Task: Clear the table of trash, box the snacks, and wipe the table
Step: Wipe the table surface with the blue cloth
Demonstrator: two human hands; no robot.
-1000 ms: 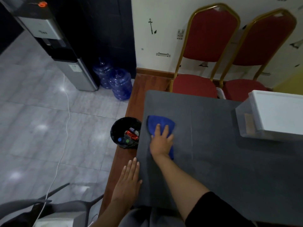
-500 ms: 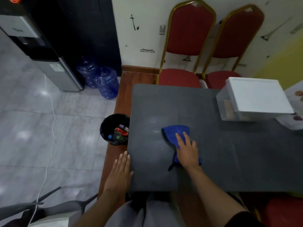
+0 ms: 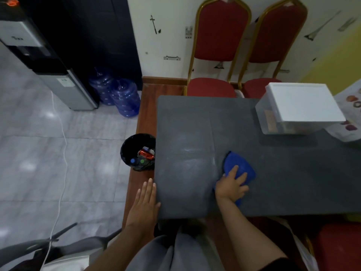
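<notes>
A blue cloth (image 3: 240,165) lies on the dark grey table (image 3: 195,124), and my right hand (image 3: 230,185) presses flat on its near part with the fingers spread. My left hand (image 3: 144,202) rests flat against the table's near left edge, holding nothing. A clear plastic box with a white lid (image 3: 297,106) stands at the table's far right, shut. On the floor by the table's left edge is a black trash bin (image 3: 136,151) with a red can and bottles inside. Pale wipe streaks show on the table's left half.
Two red chairs with gold frames (image 3: 220,45) stand behind the table. A printed sheet (image 3: 349,114) lies at the far right under the box. A water dispenser (image 3: 39,55) and blue water jugs (image 3: 123,96) are at the left, with a white cable across the floor.
My right hand has slid the blue cloth from the table's left edge rightward toward the middle. My left hand has stayed at the table's left edge. The view shifted right.
</notes>
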